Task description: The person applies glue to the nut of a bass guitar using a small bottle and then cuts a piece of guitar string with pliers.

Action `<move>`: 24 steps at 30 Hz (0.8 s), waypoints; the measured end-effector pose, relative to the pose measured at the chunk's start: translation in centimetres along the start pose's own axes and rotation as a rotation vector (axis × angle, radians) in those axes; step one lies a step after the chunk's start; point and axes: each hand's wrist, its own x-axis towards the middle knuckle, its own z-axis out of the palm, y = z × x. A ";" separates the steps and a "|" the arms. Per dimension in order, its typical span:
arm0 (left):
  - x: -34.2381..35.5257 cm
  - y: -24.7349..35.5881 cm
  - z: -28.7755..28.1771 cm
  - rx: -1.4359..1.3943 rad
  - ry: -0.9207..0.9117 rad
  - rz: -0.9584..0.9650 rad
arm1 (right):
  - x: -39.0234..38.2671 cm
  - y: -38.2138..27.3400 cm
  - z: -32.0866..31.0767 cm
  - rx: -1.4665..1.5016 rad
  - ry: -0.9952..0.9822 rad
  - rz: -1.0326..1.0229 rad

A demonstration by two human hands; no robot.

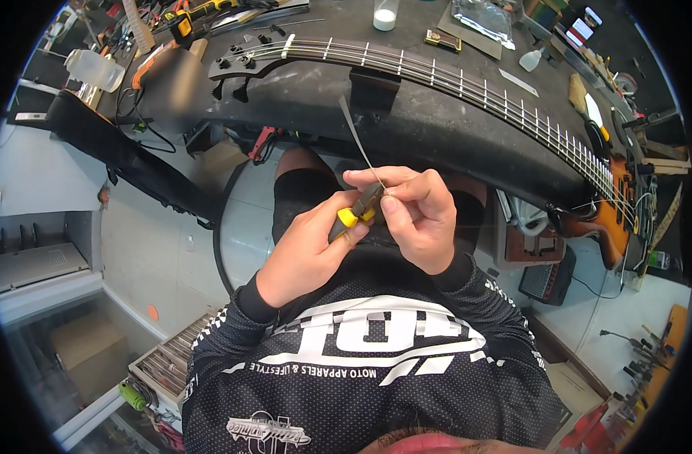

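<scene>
Over my lap, my left hand is closed round a pair of yellow-and-black-handled pliers. Their dark jaws point up toward the fingertips of my right hand. A long, thin grey metal strip is pinched between my right thumb and fingers, its far end reaching up toward the bench. The strip's lower end meets the jaws; whether they bite on it is hard to see. Beyond my hands, an electric bass guitar lies along the bench, its neck on a dark support block.
A dark workbench spans the far side. On it stand a white-filled jar, a small squeeze bottle and a clear plastic bottle. A black padded case leans at left. A slatted drawer unit stands low left.
</scene>
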 end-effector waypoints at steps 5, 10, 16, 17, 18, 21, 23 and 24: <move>0.2 -0.8 -0.1 0.256 0.084 0.276 | 0.4 -0.6 -0.9 -0.100 -0.149 -0.189; -0.1 -0.9 -0.4 0.276 0.092 0.310 | 0.4 -0.8 -0.9 -0.096 -0.217 -0.188; -0.1 -1.8 -0.8 0.316 0.107 0.356 | 0.5 -0.8 -0.5 -0.091 -0.250 -0.227; -0.1 -1.9 -0.7 0.340 0.131 0.379 | 0.5 -0.8 -0.6 -0.090 -0.255 -0.237; -0.1 -2.0 -0.9 0.339 0.129 0.377 | 0.5 -0.7 -0.5 -0.089 -0.254 -0.234; 0.0 -2.3 -1.4 0.437 0.104 0.411 | 0.5 -0.8 -0.5 -0.078 -0.243 -0.245; 0.1 -2.4 -1.5 0.458 0.105 0.443 | 0.4 -1.0 -0.6 -0.088 -0.244 -0.225; 0.2 -2.4 -1.5 0.457 0.101 0.443 | 0.5 -1.0 -0.7 -0.090 -0.240 -0.223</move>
